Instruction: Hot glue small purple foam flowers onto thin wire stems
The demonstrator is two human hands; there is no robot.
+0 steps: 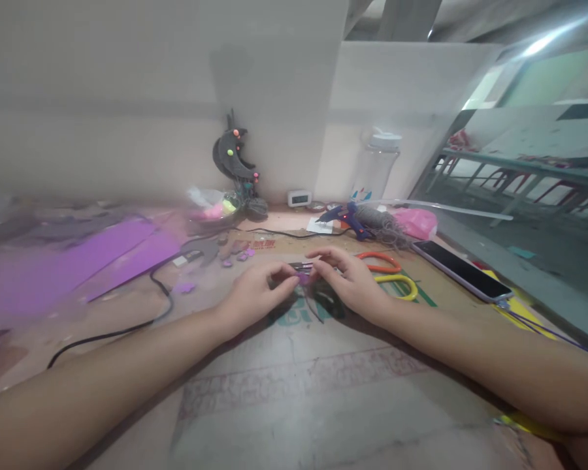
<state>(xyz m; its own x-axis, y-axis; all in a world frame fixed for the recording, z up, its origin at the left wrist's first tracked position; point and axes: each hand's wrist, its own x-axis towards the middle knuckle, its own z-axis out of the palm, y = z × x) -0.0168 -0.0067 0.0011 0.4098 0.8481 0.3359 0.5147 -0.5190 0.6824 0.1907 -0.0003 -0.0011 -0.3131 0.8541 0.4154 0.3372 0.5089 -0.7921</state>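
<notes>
A small purple piece [302, 278] is pinched between the thumb and fingertips of my left hand [259, 292]. My right hand [353, 282] meets it from the other side, its thumb and fingers closed at the piece's edge. A thin dark strand [315, 309] hangs below the fingertips. Just behind my hands lie scissors with one orange handle loop [383, 262] and one yellow loop [402, 288]; their blades are partly hidden by my fingers. Several purple scraps [183, 287] rest left of my left hand.
Purple sheets [122, 251] and a black cable [161, 287] lie left. At the back are a dark crescent-shaped ornament [232, 156], a small white clock [299, 198], a blue glue gun [347, 217], grey yarn [379, 222] and a clear bottle [378, 163]. A phone [460, 269] lies right.
</notes>
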